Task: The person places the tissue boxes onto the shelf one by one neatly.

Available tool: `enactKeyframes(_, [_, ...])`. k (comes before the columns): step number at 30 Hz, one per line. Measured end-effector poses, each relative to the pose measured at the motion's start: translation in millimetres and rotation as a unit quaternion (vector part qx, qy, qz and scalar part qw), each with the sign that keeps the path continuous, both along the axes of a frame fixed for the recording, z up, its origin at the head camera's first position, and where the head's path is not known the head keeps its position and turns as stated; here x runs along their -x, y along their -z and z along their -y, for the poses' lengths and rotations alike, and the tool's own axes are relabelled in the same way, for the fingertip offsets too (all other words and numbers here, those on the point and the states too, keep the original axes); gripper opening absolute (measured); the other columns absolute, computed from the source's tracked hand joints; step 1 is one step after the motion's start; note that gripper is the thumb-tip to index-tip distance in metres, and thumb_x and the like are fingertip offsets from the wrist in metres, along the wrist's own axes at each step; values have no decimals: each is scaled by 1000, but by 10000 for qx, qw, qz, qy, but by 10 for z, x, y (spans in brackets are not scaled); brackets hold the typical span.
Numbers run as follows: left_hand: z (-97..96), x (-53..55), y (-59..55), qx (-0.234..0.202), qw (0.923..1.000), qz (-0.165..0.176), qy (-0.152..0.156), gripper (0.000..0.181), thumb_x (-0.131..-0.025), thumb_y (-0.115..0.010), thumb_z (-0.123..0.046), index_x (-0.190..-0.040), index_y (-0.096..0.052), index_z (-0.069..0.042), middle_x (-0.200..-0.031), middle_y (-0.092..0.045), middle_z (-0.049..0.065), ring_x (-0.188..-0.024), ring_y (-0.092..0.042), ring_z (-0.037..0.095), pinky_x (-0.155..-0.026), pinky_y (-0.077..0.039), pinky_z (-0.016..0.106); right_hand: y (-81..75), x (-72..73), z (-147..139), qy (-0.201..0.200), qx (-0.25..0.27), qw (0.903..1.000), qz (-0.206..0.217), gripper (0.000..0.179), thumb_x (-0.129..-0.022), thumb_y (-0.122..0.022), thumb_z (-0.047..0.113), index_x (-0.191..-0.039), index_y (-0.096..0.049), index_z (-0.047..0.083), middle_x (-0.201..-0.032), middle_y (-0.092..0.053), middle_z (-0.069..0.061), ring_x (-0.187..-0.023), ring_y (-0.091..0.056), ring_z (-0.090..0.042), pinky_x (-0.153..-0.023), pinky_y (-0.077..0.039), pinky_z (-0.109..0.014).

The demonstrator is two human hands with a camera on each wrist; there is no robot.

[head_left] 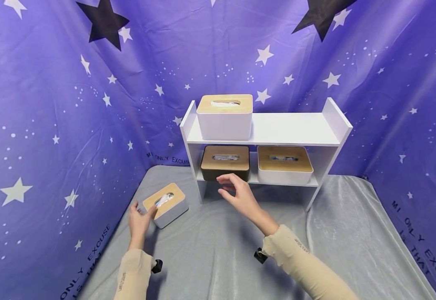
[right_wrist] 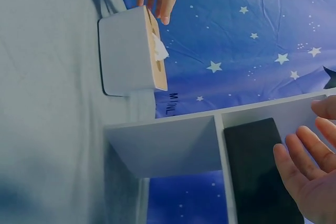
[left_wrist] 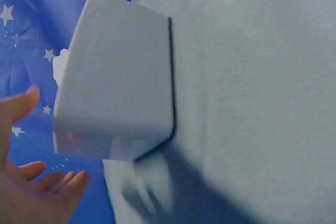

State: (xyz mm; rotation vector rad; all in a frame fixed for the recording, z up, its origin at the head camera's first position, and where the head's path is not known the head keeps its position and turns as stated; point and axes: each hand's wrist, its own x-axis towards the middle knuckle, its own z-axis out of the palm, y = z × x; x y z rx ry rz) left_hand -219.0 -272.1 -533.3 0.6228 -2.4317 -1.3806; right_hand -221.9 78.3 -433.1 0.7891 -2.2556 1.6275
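Observation:
A grey tissue box with a wooden lid (head_left: 170, 210) sits on the cloth left of the shelf, a white tissue showing in its slot. My left hand (head_left: 140, 221) is at its near left end, thumb and fingers spread apart; in the left wrist view the hand (left_wrist: 39, 182) appears beside the box (left_wrist: 115, 72), not gripping it. My right hand (head_left: 240, 196) hovers in front of the lower shelf with loosely bent fingers, holding nothing. Nearest to it is a black tissue box with a wooden lid (head_left: 225, 171), partly covered by the fingertips in the head view.
A white two-tier shelf (head_left: 289, 129) stands at the back. On its upper tier, at the left, is a white tissue box (head_left: 225, 125). Another white tissue box (head_left: 285, 175) occupies the lower right. Grey cloth (head_left: 210, 258) covers the surface; a purple star-printed curtain (head_left: 158, 62) hangs around.

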Motion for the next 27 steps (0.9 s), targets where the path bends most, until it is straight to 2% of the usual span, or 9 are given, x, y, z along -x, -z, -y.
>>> enactKeyframes(3, [5,-8,77,-105,9990,284,335,94,-89,-72,-31,-153,-18,10,-154,-29,38,-140,-36,50,-118,-34,58,40,-9,17,-28,-58,10000,-5,31,-90,-70,1,-120,-63,-1,-119,-67,-17,-112,-66,-32,-94,-60,-42])
enactKeyframes(5, [-4,-12,118,-156,9981,331,493,97,-89,-73,-32,-154,-15,10,-155,-27,36,-142,-35,49,-119,-33,56,73,-11,29,-49,-92,9999,-26,31,-90,-70,1,-120,-63,-1,-119,-67,-17,-112,-66,-33,-93,-60,-40])
enactKeyframes(10, [-36,-9,171,-356,9968,189,690,98,-88,-74,-27,-156,-12,6,-156,-28,35,-144,-34,47,-120,-31,55,167,-21,60,-83,-209,9997,55,30,-90,-69,0,-120,-63,-1,-120,-67,-18,-112,-66,-31,-94,-60,-38])
enactKeyframes(16, [-9,1,213,-499,9946,246,881,101,-88,-75,-25,-158,-8,3,-159,-24,32,-146,-30,46,-121,-31,55,270,-28,70,-60,-356,9989,292,29,-91,-70,1,-119,-63,-1,-120,-67,-15,-112,-66,-30,-94,-59,-40])
enactKeyframes(23, [100,41,249,-582,9862,236,1530,100,-88,-76,-23,-159,-9,-1,-159,-24,29,-147,-28,45,-122,-30,56,373,28,23,21,-370,9975,594,29,-90,-69,-1,-119,-63,-2,-121,-66,-18,-114,-65,-33,-96,-57,-51])
enactKeyframes(27, [148,60,246,-578,9804,356,1849,102,-88,-77,-23,-160,-8,-3,-161,-17,28,-148,-26,46,-123,-28,55,442,63,18,12,-521,9951,835,30,-91,-68,0,-121,-62,-1,-124,-66,-17,-116,-64,-33,-98,-56,-50])
